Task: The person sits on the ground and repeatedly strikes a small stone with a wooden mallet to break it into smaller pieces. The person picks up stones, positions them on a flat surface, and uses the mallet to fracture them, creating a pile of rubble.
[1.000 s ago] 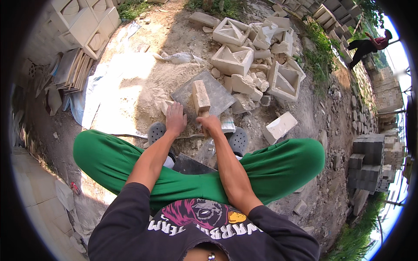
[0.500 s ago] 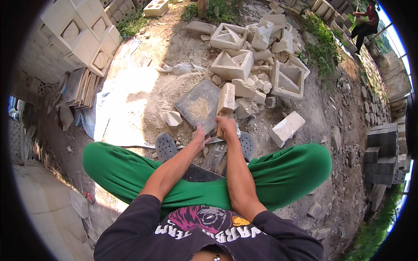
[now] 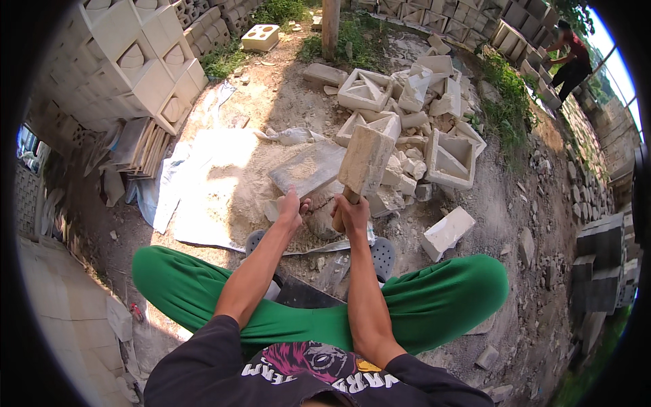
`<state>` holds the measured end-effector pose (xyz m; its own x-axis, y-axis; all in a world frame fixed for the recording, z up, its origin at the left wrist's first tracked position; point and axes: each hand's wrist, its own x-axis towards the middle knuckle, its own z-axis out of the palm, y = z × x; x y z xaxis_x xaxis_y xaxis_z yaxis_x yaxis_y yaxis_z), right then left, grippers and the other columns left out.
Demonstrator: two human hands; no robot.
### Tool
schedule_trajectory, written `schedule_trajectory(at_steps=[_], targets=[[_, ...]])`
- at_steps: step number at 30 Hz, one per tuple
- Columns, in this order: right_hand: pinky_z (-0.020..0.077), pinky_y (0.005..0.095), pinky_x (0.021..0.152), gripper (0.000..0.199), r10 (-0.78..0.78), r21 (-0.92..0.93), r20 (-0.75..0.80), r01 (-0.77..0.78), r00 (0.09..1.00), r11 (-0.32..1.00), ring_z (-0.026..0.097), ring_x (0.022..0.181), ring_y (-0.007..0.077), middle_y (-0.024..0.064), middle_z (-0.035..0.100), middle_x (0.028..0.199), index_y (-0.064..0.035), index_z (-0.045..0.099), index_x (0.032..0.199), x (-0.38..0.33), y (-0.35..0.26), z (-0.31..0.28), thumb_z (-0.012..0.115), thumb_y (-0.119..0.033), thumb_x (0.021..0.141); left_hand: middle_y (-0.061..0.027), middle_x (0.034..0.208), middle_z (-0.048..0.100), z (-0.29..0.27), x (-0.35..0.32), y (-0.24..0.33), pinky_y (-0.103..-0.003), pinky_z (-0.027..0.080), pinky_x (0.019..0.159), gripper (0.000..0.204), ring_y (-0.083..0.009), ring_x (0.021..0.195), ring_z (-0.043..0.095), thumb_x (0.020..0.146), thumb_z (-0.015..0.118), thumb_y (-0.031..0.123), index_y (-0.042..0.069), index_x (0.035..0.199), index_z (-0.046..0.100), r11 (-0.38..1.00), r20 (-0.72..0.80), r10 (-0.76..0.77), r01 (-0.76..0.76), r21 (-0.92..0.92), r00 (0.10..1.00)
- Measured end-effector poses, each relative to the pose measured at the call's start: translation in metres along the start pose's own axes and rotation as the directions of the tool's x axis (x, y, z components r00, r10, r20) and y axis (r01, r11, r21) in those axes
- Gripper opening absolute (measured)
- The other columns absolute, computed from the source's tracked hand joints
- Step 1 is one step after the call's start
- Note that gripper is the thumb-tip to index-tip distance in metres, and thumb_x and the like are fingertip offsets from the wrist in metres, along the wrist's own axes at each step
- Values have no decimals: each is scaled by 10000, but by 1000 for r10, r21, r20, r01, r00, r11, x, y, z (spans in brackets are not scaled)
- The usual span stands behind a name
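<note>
My right hand (image 3: 351, 214) is wrapped around the handle of a wooden mallet (image 3: 366, 161), whose thick, dusty block head is raised in front of me. My left hand (image 3: 290, 209) grips the near edge of a square grey slab (image 3: 308, 164), thumb on top and fingers curled below. The slab looks tilted, its near side lifted off the ground, with pale dust on its face. Part of its right side is hidden behind the mallet head. I sit with knees spread, my grey clogs (image 3: 382, 256) on either side of the work spot.
Broken pale blocks (image 3: 413, 122) are heaped ahead to the right, with a loose block (image 3: 447, 234) nearer. A white sheet (image 3: 203, 224) lies at left, beside stacked boards (image 3: 142, 149) and a tall block stack (image 3: 129, 57). Another person (image 3: 573, 62) stands far right.
The mallet has come up and toward me in my right hand. My left hand has moved up and left, and the slab has gone from lying flatter to tilted.
</note>
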<state>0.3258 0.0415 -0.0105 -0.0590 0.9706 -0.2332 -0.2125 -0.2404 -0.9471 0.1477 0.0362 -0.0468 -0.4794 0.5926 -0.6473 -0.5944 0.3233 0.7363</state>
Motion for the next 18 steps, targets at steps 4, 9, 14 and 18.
schedule_trajectory(at_steps=[4,9,14,18], targets=[[521,348,529,154,-225,-17,-16,225,974,974,654,564,183,87,658,700,24,649,883,2,33,10,727,-72,790,-139,875,664,-12,23,45,-226,496,415,359,-159,580,634,1042,517,331,-17,1119,560,997,39,-16,19,-74,999],[513,345,559,203,113,-497,196,-1,974,868,653,582,175,64,647,618,1,678,765,-9,20,22,753,-187,774,-129,883,689,-29,5,89,-188,502,462,295,-104,635,611,1029,543,304,45,1166,570,1000,-39,-19,20,18,999],[511,350,550,247,-124,-479,115,164,986,862,653,554,181,91,670,626,-2,705,759,-16,18,27,767,-240,733,-125,818,670,-49,7,99,-194,494,402,314,-107,524,572,1042,495,295,5,1145,560,999,-75,-34,33,-14,997],[513,358,546,260,-182,-480,116,215,976,851,657,552,187,102,666,612,16,708,769,-21,23,49,767,-233,723,-148,832,684,-47,7,92,-193,492,410,306,-101,526,569,1047,480,294,17,1150,559,998,-62,-54,54,-11,997]])
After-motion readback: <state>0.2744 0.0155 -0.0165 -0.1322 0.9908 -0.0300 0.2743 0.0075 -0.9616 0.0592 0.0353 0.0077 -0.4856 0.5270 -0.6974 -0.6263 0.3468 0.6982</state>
